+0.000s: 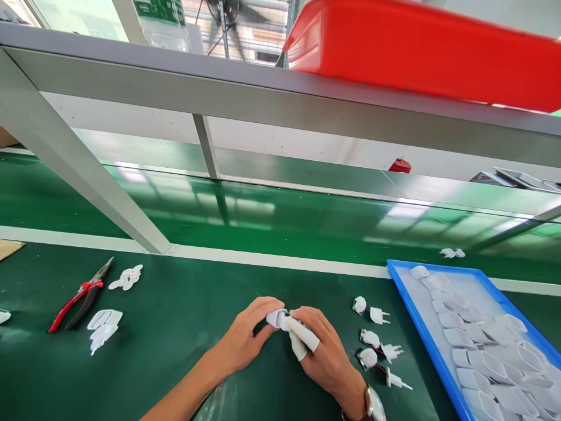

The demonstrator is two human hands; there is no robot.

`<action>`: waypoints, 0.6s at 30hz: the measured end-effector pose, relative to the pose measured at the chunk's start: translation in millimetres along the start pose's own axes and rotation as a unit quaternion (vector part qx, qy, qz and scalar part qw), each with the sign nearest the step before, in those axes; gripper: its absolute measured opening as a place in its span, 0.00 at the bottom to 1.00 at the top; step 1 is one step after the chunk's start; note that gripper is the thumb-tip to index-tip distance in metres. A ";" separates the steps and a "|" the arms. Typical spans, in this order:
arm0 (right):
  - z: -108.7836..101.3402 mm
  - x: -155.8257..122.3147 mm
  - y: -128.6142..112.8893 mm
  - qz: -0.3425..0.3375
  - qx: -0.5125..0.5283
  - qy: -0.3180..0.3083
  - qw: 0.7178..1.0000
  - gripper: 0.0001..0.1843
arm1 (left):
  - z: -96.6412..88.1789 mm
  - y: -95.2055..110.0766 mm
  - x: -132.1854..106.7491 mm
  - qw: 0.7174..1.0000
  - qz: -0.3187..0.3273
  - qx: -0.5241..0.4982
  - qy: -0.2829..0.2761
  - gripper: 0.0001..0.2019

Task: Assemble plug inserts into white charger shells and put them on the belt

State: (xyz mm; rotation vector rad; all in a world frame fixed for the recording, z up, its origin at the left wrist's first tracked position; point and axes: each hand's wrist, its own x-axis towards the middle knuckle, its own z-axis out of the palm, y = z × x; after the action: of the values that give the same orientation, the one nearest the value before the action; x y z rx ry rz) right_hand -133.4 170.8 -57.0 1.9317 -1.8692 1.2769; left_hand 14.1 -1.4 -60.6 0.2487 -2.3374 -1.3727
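My left hand (248, 339) and my right hand (322, 354) meet over the green mat, both pinching a small white plastic plug part (279, 318). Two fingers of the right hand wear white finger cots. A watch sits on my right wrist. Just right of my hands lie three white plug assemblies with metal prongs and short wires (379, 345).
A blue tray (442, 356) full of white plastic shells sits at the right. Red-handled pliers (79, 297) and loose white shell pieces (104, 327) lie at the left. A green conveyor belt (280, 216) runs behind, under a grey frame bearing a red bin (421, 49).
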 end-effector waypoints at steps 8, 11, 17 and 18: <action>1.3 1.6 -4.2 -0.009 -0.052 -0.021 0.998 0.33 | -0.2 -0.3 -1.9 1.000 0.021 -0.001 0.003 0.15; 0.2 2.9 -6.2 -0.011 -0.066 -0.013 0.998 0.33 | -1.1 0.5 -2.3 1.000 0.012 0.001 -0.004 0.15; -0.5 4.3 -7.0 -0.016 -0.069 -0.009 0.997 0.33 | -0.1 -0.4 -2.8 1.000 0.008 0.004 -0.006 0.16; 0.2 4.1 -6.7 -0.013 -0.067 -0.013 0.998 0.33 | 0.2 -0.5 -3.2 1.000 0.009 0.004 -0.007 0.16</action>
State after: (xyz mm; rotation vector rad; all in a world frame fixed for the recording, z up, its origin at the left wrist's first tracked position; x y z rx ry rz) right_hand -128.0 169.0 -51.5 1.9067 -1.8831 1.0929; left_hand 16.9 -0.3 -62.0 0.2197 -2.3505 -1.3619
